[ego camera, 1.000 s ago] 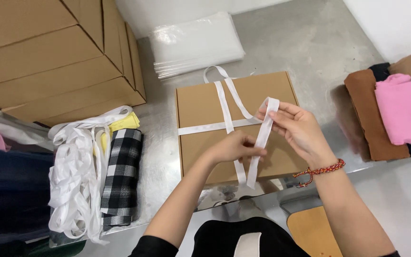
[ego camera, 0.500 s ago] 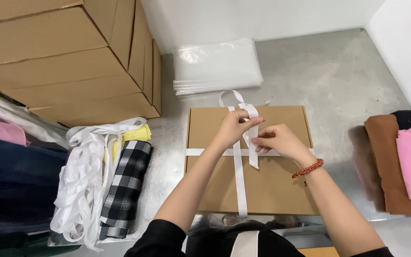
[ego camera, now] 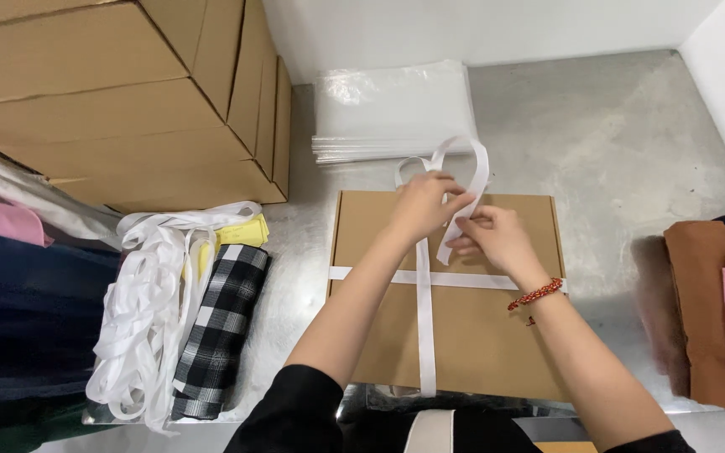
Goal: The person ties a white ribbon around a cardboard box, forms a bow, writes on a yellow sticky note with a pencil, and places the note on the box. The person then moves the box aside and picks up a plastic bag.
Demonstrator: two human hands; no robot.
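Observation:
A flat brown cardboard box (ego camera: pixel 480 335) lies on the grey metal table in front of me, crossed by a white ribbon (ego camera: pixel 424 323) running lengthwise and sideways. My left hand (ego camera: pixel 424 204) pinches the ribbon near the box's far edge. My right hand (ego camera: pixel 492 239), with a red bead bracelet on the wrist, holds the other ribbon end beside it. A ribbon loop (ego camera: pixel 463 159) stands up above both hands.
A stack of clear plastic bags (ego camera: pixel 392 109) lies behind the box. Large cardboard cartons (ego camera: pixel 119 101) stand at the left. A pile of white ribbon (ego camera: pixel 148 310) and a checked cloth (ego camera: pixel 220 331) lie left of the box. Folded brown and pink clothes (ego camera: pixel 715 310) sit at the right.
Both hands moved from the box's middle toward its far edge, pulling the ribbon ends up. The ribbon now lies flat across the box and a loop has formed above the hands.

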